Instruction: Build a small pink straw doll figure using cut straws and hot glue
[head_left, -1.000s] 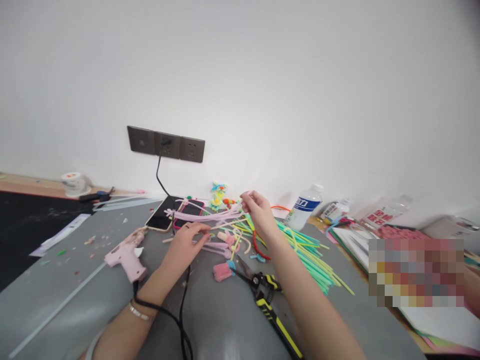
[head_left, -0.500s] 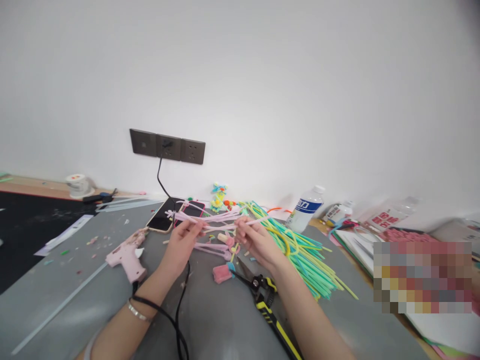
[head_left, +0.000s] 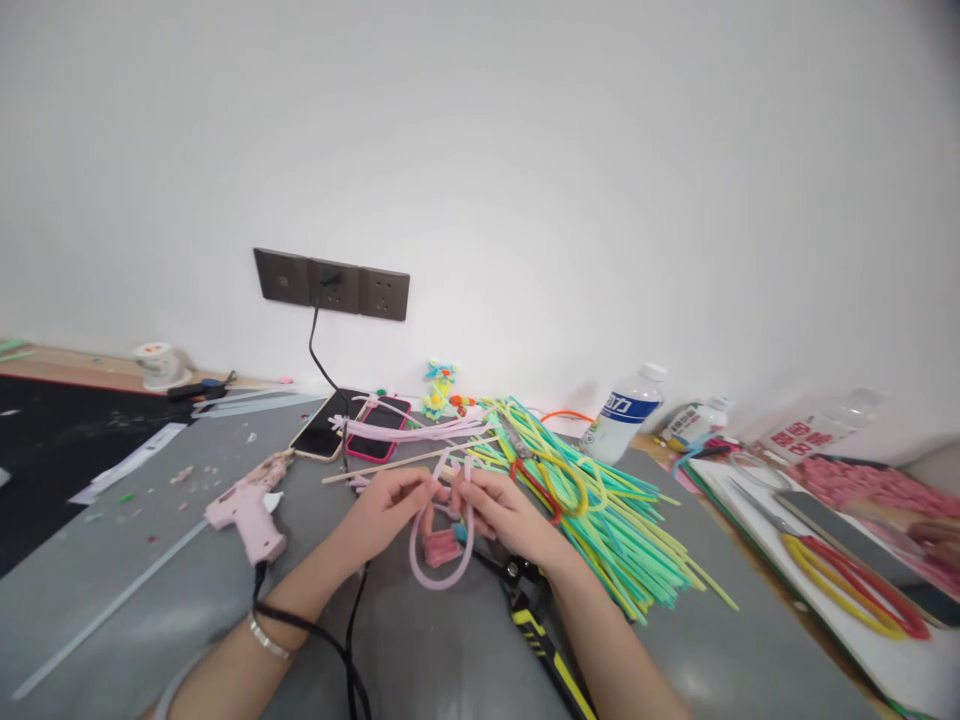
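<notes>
Pink pipe cleaner (head_left: pixel 440 584), U-bent | left fingers (head_left: pixel 415 488): pinching it | right fingers (head_left: pixel 481 489): pinching it

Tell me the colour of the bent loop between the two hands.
The loop is pale pinkish lilac; the head view shows it best.

Bare grey tabletop (head_left: pixel 442 655) at the near middle affords passage, bounded left by a flexible black cable (head_left: pixel 319 632), right by black-and-yellow metal cutters (head_left: pixel 541 645), and far by left hand (head_left: pixel 390 512), right hand (head_left: pixel 511 512) and pale-pink fuzzy loop (head_left: pixel 440 584). Farther right, spread green-and-yellow fuzzy stems (head_left: pixel 630 535) block the surface, a blue-labelled plastic bottle (head_left: pixel 627 409) standing beyond.
</notes>
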